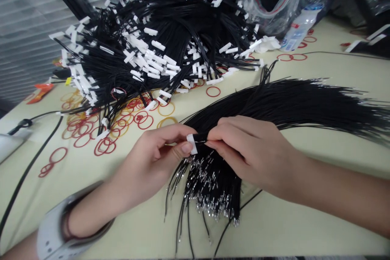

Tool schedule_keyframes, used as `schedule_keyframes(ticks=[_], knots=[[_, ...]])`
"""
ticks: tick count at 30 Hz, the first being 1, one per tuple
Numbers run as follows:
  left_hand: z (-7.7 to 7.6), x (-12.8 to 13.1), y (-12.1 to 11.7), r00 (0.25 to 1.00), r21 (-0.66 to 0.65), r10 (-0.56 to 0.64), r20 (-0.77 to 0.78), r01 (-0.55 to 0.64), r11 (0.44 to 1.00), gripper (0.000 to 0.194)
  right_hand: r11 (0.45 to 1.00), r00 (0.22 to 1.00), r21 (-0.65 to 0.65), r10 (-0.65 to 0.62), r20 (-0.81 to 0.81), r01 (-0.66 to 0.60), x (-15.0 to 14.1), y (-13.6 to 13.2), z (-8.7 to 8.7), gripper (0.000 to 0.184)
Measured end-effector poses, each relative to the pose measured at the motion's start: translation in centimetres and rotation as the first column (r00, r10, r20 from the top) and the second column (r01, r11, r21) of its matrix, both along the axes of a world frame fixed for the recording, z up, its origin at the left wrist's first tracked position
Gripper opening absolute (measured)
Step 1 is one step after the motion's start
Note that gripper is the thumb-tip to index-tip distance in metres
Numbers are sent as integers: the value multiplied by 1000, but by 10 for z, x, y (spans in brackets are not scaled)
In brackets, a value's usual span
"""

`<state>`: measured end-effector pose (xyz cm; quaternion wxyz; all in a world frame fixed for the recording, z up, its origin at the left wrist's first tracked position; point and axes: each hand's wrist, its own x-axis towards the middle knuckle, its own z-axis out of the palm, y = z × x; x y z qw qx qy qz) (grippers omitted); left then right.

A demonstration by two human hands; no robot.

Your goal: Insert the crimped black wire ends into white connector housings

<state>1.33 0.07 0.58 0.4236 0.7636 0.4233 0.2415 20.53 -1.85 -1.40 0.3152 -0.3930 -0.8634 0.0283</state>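
Note:
Between the thumb and fingers of my left hand (164,150) is a small white connector housing (192,144). My right hand (243,142) pinches black wire just to the right of that housing; its fingertips hide the exact wire end. Both hands are close together over a thick bundle of black wires (304,103), which curves off to the right. Below my hands the bundle's near ends fan out with shiny metal terminals (213,195). A few wires stray loose towards the table's front edge.
At the back lies a large heap of black cables (170,28) with white connectors. Red and yellow rubber bands (105,146) are scattered on the table (146,227). A plastic bottle (300,28) and a clear bag (274,16) are at the back right. A black cord (30,166) runs at left.

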Motion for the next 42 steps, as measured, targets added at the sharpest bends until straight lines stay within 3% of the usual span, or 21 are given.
schedule_keyframes(ticks=[5, 14, 17, 21, 23, 28, 31, 34, 42], knots=[[0, -1, 1, 1000, -4, 5, -10, -5, 1000, 8, 1000, 1000, 5, 10, 3, -10, -1, 3, 1, 22], [-1, -3, 12, 987, -214, 62, 150, -28, 976, 8, 998, 1000, -62, 3, 5, -3, 13, 7, 4, 1], [0, -3, 13, 977, -274, 75, 201, -17, 962, 9, 1000, 999, -7, 25, -33, -25, 16, 9, 2, 10], [2, -2, 14, 971, -361, 92, 222, -6, 932, 11, 989, 995, 116, 99, -13, -97, 16, 9, 5, 6], [2, -1, 14, 969, -380, 101, 225, -8, 925, 13, 985, 996, 163, 71, -56, -61, 14, 7, 8, 13], [1, -2, 11, 973, -337, 72, 219, 7, 941, 11, 960, 959, 175, -175, -225, 217, 5, 2, 14, 14], [0, -4, 9, 983, -279, 15, 184, 38, 960, 8, 987, 984, 123, -83, -158, 103, 4, 2, 9, 13], [0, -3, 7, 987, -248, -4, 159, 43, 968, 8, 985, 997, 170, 15, -75, -2, 5, 3, 3, 14], [4, 0, 7, 992, -229, 1, 125, 28, 973, 9, 972, 999, 234, 40, -14, -36, 4, 1, 1, 19]])
